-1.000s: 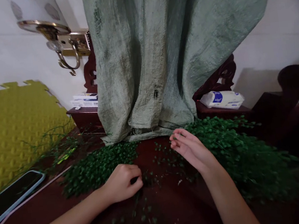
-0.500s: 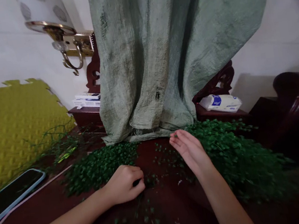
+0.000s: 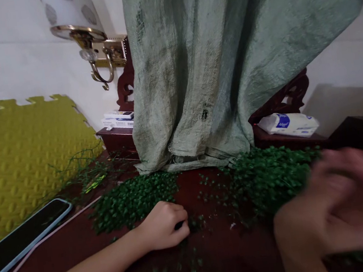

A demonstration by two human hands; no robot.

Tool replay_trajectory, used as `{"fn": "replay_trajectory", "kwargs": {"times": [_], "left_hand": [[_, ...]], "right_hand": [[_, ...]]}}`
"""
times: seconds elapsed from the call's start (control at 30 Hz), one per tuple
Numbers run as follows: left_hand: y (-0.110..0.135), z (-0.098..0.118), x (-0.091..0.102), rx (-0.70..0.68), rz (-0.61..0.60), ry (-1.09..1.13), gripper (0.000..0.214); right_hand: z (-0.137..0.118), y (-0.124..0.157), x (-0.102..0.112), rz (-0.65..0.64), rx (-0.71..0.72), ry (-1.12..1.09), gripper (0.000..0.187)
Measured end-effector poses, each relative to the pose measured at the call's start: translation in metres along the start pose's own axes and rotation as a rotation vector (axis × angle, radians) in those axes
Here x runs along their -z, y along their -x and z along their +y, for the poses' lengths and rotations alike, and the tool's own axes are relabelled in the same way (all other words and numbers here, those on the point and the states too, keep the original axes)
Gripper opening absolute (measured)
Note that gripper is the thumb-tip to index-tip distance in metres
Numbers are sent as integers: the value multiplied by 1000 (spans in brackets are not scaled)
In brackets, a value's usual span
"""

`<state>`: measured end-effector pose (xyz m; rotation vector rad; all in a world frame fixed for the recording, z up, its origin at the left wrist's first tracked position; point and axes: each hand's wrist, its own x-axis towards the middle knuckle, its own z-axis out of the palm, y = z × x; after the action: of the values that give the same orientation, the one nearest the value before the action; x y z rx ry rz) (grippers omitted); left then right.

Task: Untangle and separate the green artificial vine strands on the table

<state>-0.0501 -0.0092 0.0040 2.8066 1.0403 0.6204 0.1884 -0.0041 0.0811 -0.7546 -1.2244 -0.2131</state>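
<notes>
My left hand [image 3: 164, 225] rests on the dark red tabletop [image 3: 215, 265], its fingers curled and its thumb bent in; whatever may be inside is hidden. Just beyond it lies a pile of small green leafy pieces [image 3: 133, 200]. My right hand [image 3: 337, 204] is raised at the right and smeared by motion, so I cannot make out its fingers or anything in them. Partly behind it spreads a larger heap of green leafy sprigs [image 3: 267, 176]. Loose green bits [image 3: 194, 268] are scattered on the tabletop near my left hand.
A greenish woven sack [image 3: 188, 63] hangs down to the table's back. A tissue pack [image 3: 288, 124] and small white boxes [image 3: 117, 120] flank it. At left are a phone [image 3: 27, 236], a thin pink stick [image 3: 54, 235], green stems [image 3: 88, 166], a yellow foam mat [image 3: 25, 147] and a wall lamp [image 3: 75, 16].
My right hand has swung from beside the sack's lower edge to the right and nearer to me. My left hand stays curled on the table. The view has shifted slightly left.
</notes>
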Motion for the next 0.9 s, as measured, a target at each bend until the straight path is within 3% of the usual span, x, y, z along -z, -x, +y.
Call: {"fn": "replay_trajectory", "kwargs": {"times": [0.03, 0.1, 0.13, 0.17, 0.23, 0.3, 0.43, 0.7, 0.9], "left_hand": [[0, 0, 0, -2, -2, -2, 16], [1, 0, 1, -2, -1, -5, 16], [1, 0, 1, -1, 2, -6, 16], [1, 0, 1, 1, 4, -7, 15], [1, 0, 2, 3, 9, -10, 16], [1, 0, 2, 0, 11, -14, 16], [1, -1, 2, 4, 24, -29, 17], [2, -2, 4, 22, 93, -57, 18], [2, -1, 4, 54, 198, -72, 20]], "right_hand": [[1, 5, -5, -145, -25, -49, 33], [2, 18, -16, -586, -111, -149, 19], [3, 24, -22, -912, -237, -253, 17], [4, 31, -26, -1157, -391, -343, 18], [6, 39, -32, -1365, -634, -412, 21], [9, 42, -33, -1317, -732, -373, 21], [19, 40, -31, -1225, -730, -273, 19], [19, 45, -31, -1374, -653, -115, 17], [12, 49, -34, -1352, -558, -108, 9]]}}
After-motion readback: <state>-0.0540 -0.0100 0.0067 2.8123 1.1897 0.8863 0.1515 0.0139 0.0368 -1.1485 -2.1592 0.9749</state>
